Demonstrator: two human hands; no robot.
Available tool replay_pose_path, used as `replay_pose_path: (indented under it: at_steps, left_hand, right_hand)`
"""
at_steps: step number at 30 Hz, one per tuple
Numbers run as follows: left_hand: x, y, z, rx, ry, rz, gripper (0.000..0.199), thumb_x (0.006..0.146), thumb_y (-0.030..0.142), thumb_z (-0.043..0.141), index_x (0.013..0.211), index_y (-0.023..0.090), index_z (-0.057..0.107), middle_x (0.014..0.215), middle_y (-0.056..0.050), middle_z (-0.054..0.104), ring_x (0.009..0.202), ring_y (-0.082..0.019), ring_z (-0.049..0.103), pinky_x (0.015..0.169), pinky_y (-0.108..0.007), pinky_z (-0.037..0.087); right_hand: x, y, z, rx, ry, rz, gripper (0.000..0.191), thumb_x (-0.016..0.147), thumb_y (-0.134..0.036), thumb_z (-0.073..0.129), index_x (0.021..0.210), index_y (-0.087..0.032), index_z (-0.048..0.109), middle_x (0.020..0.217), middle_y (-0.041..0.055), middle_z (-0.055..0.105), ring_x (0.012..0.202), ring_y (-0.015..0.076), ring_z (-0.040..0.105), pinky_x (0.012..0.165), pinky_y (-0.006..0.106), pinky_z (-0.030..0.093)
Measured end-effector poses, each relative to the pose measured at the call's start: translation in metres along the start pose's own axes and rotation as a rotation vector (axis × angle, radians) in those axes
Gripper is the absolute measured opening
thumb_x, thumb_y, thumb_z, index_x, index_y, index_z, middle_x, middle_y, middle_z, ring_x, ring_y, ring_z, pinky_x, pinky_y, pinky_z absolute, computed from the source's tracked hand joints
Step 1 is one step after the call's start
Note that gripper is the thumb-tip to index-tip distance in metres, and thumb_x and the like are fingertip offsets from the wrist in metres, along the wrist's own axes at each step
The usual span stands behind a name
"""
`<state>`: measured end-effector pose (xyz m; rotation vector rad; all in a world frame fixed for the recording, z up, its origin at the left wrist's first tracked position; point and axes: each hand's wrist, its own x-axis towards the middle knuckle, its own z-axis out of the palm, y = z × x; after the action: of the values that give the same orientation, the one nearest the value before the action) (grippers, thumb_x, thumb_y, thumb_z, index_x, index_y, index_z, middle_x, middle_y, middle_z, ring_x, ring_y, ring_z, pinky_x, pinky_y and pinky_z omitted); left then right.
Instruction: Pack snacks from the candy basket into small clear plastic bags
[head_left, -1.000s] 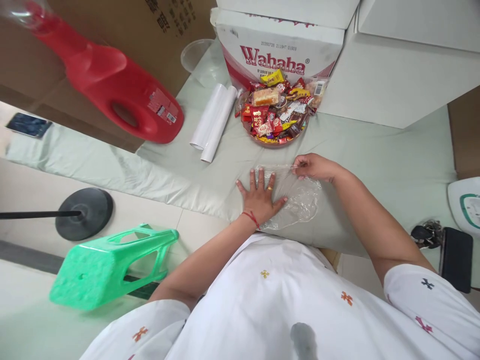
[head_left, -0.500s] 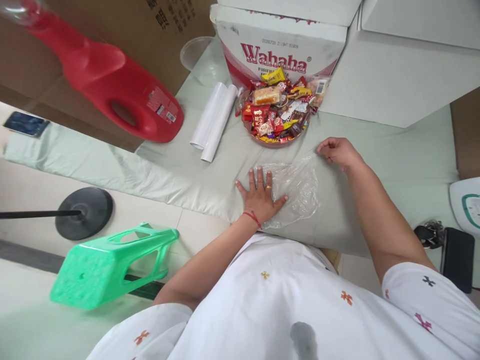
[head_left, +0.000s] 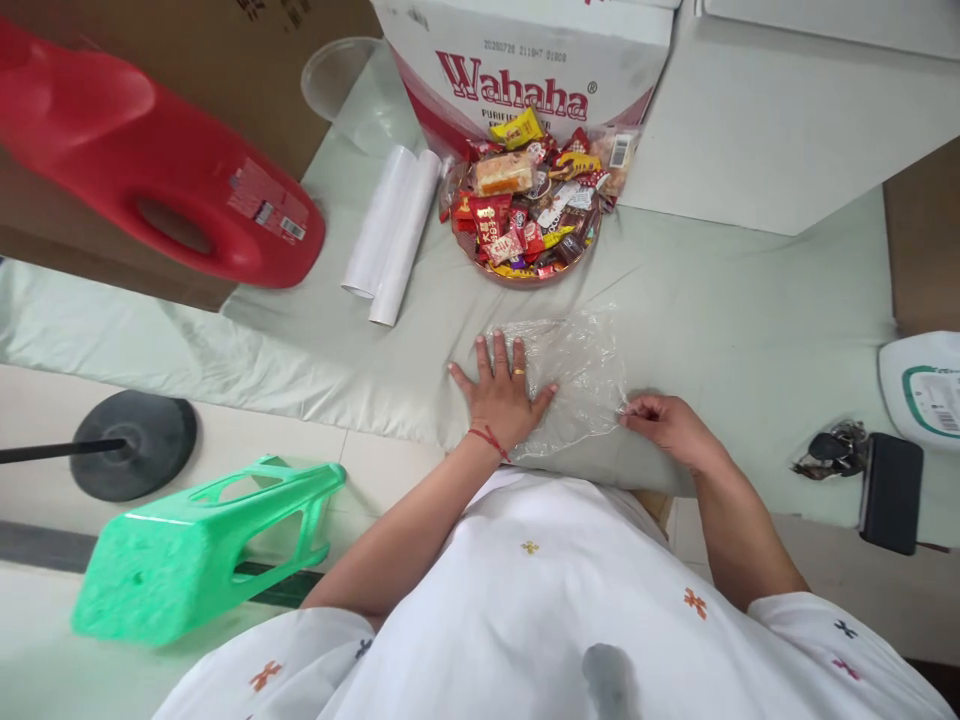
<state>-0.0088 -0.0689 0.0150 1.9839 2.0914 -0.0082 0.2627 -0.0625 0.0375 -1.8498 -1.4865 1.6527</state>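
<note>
While the left hand [head_left: 501, 405] lies open on clear plastic film [head_left: 583, 375] | right hand [head_left: 670, 428] pinches its edge | leftward of pinch: spread, creases unsmoothed

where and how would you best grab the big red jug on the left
I'd grip the red jug by its handle, the strip beside the oval opening, which gives fingers room to wrap through. Come from the person's side, which the handle faces; the cardboard backs the other side. The left hand is nearer.
</note>
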Motion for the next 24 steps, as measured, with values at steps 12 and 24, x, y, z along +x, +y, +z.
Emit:
replay_pose_path:
  at_steps: [12,24]
  left_hand:
    - [0.0,0.0,-0.001,-0.005,0.009,0.006,0.089,0.098,0.073,0.035,0.167,0.017,0.027,0.175,-0.021,0.011,0.162,-0.045,0.007,0.116,-0.084,0.002]
    - [0.0,0.0,0.001,-0.002,0.011,-0.003,0.088,0.098,0.071,0.039,0.167,0.018,0.027,0.175,-0.02,0.013,0.162,-0.044,0.008,0.118,-0.083,0.003]
  right_hand:
    - [-0.032,0.02,-0.011,0.165,0.189,0.107,0.037,0.074,-0.057,0.076,0.078,-0.021,0.071,0.065,-0.0027,0.055,0.055,0.0116,0.038,0.054,0.027,0.031]
    - [-0.016,-0.007,0.019,0.375,0.208,0.051,0.039,0.065,-0.05,0.086,0.076,-0.022,0.061,0.082,0.0001,0.066,0.054,0.0079,0.037,0.047,0.023,0.027]
